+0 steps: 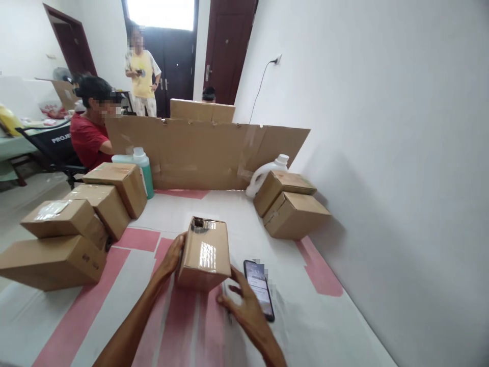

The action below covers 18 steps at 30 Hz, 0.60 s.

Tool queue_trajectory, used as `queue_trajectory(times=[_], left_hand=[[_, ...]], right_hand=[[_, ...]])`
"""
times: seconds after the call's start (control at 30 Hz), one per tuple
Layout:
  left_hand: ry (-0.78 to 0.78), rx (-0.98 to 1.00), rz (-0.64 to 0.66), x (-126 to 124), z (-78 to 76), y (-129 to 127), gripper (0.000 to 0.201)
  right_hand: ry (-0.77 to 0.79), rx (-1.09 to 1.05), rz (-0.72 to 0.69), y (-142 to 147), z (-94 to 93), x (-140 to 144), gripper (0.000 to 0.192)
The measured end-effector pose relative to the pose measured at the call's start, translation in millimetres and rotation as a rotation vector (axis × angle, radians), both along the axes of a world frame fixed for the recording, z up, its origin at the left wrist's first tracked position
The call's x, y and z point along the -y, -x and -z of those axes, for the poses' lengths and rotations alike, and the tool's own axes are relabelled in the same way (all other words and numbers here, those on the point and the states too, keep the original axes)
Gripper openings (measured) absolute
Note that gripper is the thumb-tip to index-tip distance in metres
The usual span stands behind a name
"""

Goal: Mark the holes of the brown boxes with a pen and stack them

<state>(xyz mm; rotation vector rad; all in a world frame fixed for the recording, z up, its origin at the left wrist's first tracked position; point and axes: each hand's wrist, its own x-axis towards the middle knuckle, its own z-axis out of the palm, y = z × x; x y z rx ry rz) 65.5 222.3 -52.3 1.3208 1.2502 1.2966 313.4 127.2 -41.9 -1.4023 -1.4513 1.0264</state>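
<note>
Cardboard is filling the table (336, 326) edge to edge. Far left, a stack (72, 229) of four sealed boxes is sitting in a loose heap, some w/ clear tape or a label showing on top; these are looking finished, by my read. Just behind them a green bottle (144, 171) is standing upright against the cardboard screen (206, 153) that's walling off the back of the table.

Centre: the left hand (172, 257) is pressing flat on the left side of the box (204, 253), fingers together, thumb hidden behind the edge. The box is standing near the front of the table, between both hands, glossy tape already running over its top and front face. A dark ragged spot is showing at the top rear corner — can't tell if that's a gap or loose tape, so sealing is prob. nearly done but not fully.

Right of it, the right hand (244, 306) is resting on the table, fingers spread, touching the box's lower right corner and lying just beside a phone (260, 289), screen lit. Not gripping either.

Further right, a pair (290, 206) of closed boxes is lying stacked by the wall, a white jug (265, 173) behind them. So approx. six boxes are looking done, one is in hand.
</note>
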Motion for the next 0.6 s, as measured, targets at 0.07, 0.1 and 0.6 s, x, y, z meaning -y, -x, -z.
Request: queue_trajectory(times=[0.07,0.1,0.6], left_hand=[[0.013,-0.036,0.004,11.3,1.8,2.1,0.076],[0.021,-0.053,-0.003,19.3,0.8,5.4,0.077],[0.021,-0.245,-0.266,123.5,-75.7,69.9,0.073]], right_hand=[[0.043,-0.23,-0.111,30.6,-6.1,2.6,0.062],[0.059,-0.295,-0.102,42.3,-9.0,3.5,0.06],[0.288,-0.545,-0.058,76.7,-49.9,8.2,0.069]])
